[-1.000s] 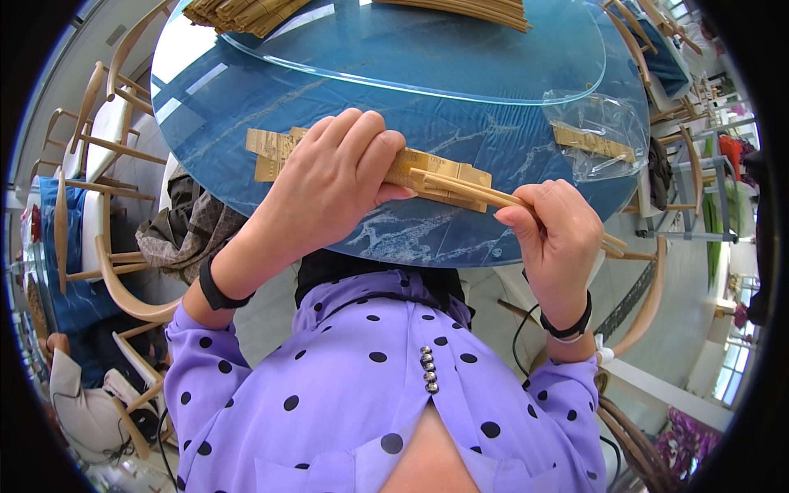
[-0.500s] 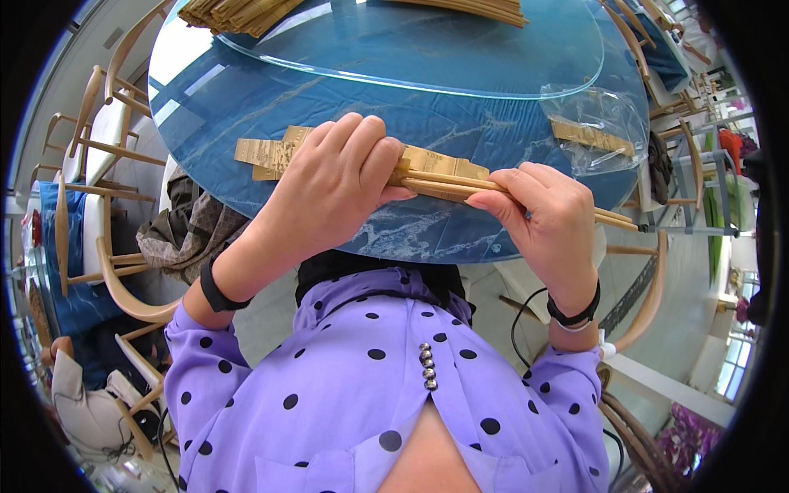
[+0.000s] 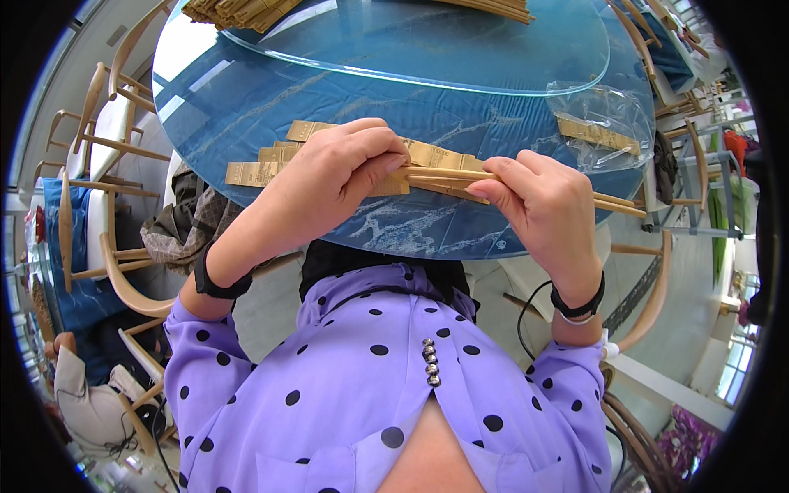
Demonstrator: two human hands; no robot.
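My right hand (image 3: 546, 205) is closed around a pair of wooden chopsticks (image 3: 448, 174), whose far ends stick out to the right past my fingers. Their left ends meet the fingertips of my left hand (image 3: 341, 168), which is pinched at a gold paper chopstick sleeve (image 3: 390, 186). My fingers partly hide where sleeve and chopsticks touch, so I cannot tell if the ends are inside. More flat gold paper sleeves (image 3: 246, 173) lie overlapping on the blue table under and around both hands.
A glass turntable (image 3: 460, 70) covers the far part of the blue marbled table (image 3: 238, 99). On it rest a bundle of gold-wrapped chopsticks (image 3: 238, 11) and bare chopsticks (image 3: 501, 8). A clear plastic bag (image 3: 604, 131) with a gold sleeve lies right. Wooden chairs (image 3: 111, 197) stand around.
My left fingers have drawn into a tighter pinch and the chopsticks' left ends now show. The loose sleeves under my left hand have spread out. My right hand stays on the chopsticks.
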